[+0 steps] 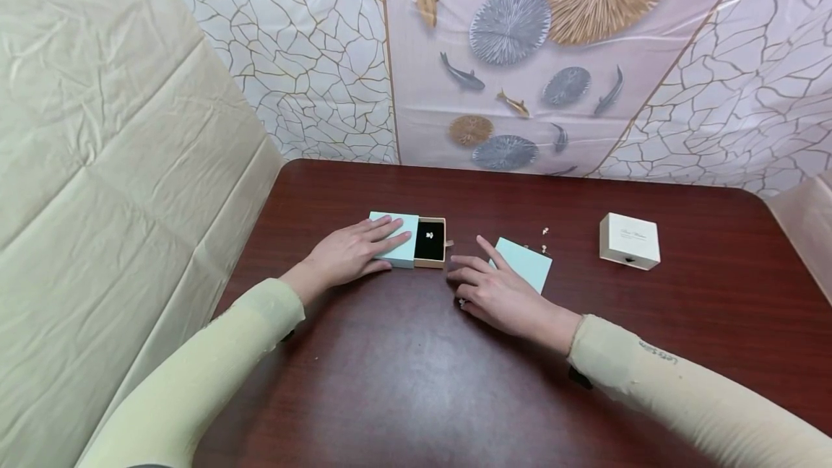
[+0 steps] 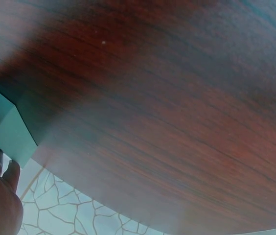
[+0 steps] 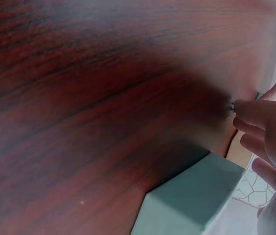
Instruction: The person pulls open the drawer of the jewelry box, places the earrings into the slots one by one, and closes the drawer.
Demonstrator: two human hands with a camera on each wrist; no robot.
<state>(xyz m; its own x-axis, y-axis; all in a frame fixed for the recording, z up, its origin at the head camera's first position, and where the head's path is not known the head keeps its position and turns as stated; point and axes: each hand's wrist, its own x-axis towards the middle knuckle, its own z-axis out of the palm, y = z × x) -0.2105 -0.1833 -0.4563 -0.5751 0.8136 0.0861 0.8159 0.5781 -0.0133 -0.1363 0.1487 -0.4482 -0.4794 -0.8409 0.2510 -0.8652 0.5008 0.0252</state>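
My left hand rests on the light blue sleeve of a small jewellery box, its fingers spread over the top and its thumb by the near side. The box's drawer is slid out to the right; a tiny shiny earring sits on its black insert. Just right of the drawer, my right hand pinches another small earring between thumb and finger, low over the table. In the right wrist view that earring shows only partly at the fingertips.
A second light blue box lies partly under my right hand. Small earrings lie loose just beyond it. Farther right stands a white box with printed lettering. The dark red wooden table meets patterned cloth at the back.
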